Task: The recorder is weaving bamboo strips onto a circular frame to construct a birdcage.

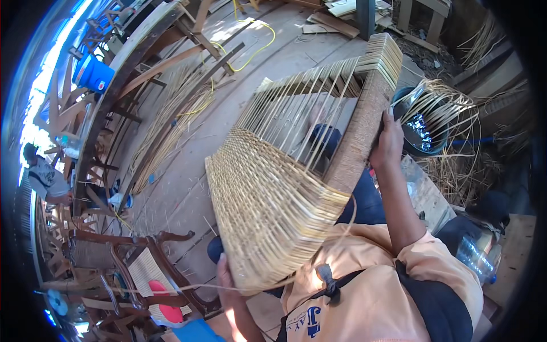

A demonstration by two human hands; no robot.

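A wooden frame with a woven cane or rush seat [265,205] is held tilted in front of me. Its near part is closely woven; further off, spaced strands cross an opening. My right hand [390,142] grips the bare wooden rail [358,134] on the right, with some fingers hidden behind it. At the lower left corner, my left hand [227,278] holds the woven edge, its fingers partly covered by the frame. A long loose strand [165,289] runs leftward from near that corner.
A dark tub [424,145] with water and pale strands stands at right. Long strands [165,137] lie on the floor beside a wooden bench [108,97]. Carved chair frames [154,268] are at lower left. A plastic bottle [476,259] lies at right; another person [48,176] is far left.
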